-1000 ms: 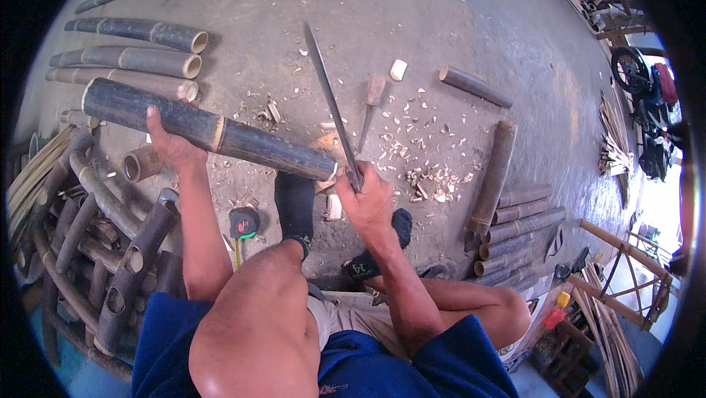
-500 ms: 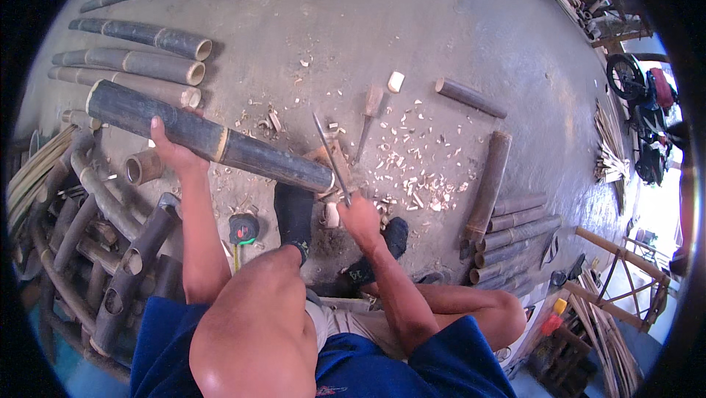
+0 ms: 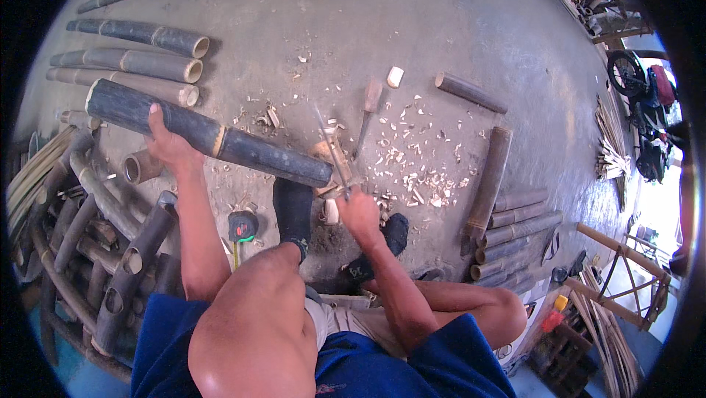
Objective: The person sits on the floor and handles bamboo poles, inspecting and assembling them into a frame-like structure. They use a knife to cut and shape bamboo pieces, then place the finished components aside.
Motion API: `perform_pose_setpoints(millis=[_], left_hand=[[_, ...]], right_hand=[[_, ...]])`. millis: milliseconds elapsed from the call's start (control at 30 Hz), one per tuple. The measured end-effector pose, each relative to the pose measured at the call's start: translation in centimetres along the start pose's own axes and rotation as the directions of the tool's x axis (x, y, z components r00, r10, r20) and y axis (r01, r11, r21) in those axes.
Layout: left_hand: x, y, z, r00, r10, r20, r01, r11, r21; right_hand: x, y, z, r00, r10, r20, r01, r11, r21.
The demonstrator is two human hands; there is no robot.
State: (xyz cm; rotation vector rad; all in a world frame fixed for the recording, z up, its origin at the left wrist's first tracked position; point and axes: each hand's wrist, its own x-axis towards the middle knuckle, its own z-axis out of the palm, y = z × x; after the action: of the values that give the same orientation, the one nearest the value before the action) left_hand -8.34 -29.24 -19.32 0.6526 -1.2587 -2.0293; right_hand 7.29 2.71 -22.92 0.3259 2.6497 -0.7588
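Fingers of the left hand [image 3: 175, 146] are wrapped round a thick, dark grey bamboo tube [image 3: 272, 157], the thumb lying along its upper side and the other fingertips mostly hidden behind it. Fingers of the right hand [image 3: 359, 214] are closed on the lower end of a long, narrow metal blade [image 3: 329, 139], its tip blurred and pointing away from the body.

The tube slants across the front of the person, its left end farther off, a pale ring at its middle joint. Its right end is just beside the blade; whether they touch cannot be told. In view, that end crosses the top of a black fabric sock [image 3: 291, 214] on the left foot.

Past the blade, a chisel with a brown wooden handle [image 3: 373, 95] lies on the grey concrete floor [image 3: 353, 8], with a small, pale, squarish block [image 3: 395, 76] near its handle. Curled, cream-coloured shavings [image 3: 434, 188] are scattered to the right. Near the left forearm is a black, green-edged tape measure [image 3: 242, 226], its yellow tape drawn out.

Farther out, a short, dark bamboo piece [image 3: 472, 93] lies at the right, beyond a stack of brown-grey bamboo tubes [image 3: 521, 227]. At the left is a heap of dark, curved bamboo poles [image 3: 77, 262].
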Motion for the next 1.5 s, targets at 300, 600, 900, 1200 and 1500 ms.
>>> perform_pose_setpoints(millis=[300, 600, 900, 1200, 1500], left_hand=[[0.1, 0.0, -0.6, 0.994, -0.077, 0.08, 0.08, 0.996, -0.037], [-1.0, 2.0, 0.7, 0.99, -0.138, -0.036, 0.13, 0.978, -0.162], [0.6, 0.3, -0.1, 0.998, 0.027, -0.052, -0.025, 0.999, 0.036], [0.5, 0.2, -0.9, 0.997, -0.061, 0.057, 0.062, 0.998, -0.031], [0.2, 1.4, -0.1, 0.987, -0.154, -0.039, 0.147, 0.98, -0.135]], right_hand=[[-0.3, 0.0, -0.3, 0.977, -0.058, -0.207, 0.109, 0.964, 0.243], [-0.7, 1.5, 1.3, 0.997, 0.067, 0.027, -0.07, 0.986, 0.154], [0.3, 0.3, 0.3, 0.984, -0.082, -0.16, 0.103, 0.987, 0.124], [0.2, -0.1, -0.8, 0.933, -0.139, -0.332, 0.273, 0.875, 0.4], [-0.1, 1.8, 0.6, 1.0, 0.007, -0.023, -0.004, 0.993, 0.114]])
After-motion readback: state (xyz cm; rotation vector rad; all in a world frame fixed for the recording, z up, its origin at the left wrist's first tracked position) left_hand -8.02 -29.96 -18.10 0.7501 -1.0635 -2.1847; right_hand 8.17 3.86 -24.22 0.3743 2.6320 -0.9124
